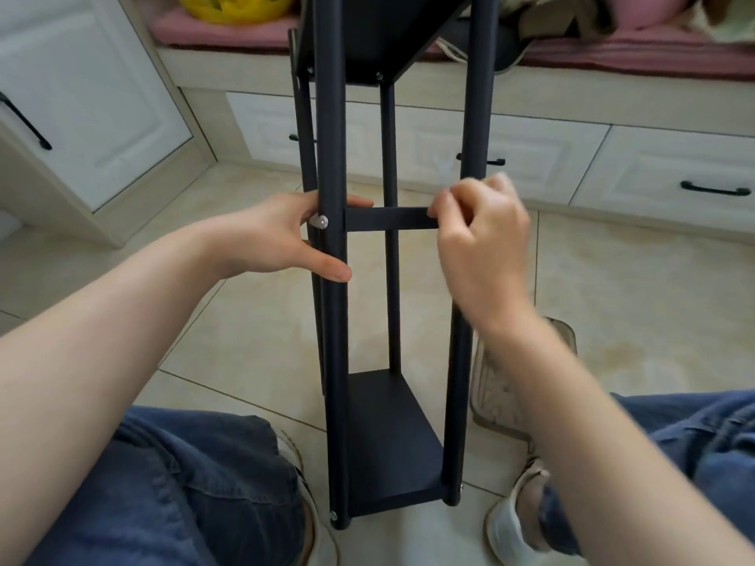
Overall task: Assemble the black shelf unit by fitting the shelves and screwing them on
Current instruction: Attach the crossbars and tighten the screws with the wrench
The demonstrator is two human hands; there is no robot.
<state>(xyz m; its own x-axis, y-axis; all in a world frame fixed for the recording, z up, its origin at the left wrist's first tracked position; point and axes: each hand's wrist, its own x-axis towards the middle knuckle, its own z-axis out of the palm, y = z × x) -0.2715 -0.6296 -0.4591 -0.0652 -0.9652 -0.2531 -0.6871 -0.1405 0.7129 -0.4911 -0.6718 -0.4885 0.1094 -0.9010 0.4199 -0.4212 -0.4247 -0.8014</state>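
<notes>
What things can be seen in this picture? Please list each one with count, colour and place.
shelf unit: one, black, upright on the floor, centre
middle shelf: one, black, seen edge-on between the front poles
bottom shelf: one, black, near the floor
screw: one, silver, on the front left pole
drawers: several, white with black handles, behind
cushion: one, pink, on the bench
left hand: grips the front left pole
right hand: closed at the shelf's right end
</notes>
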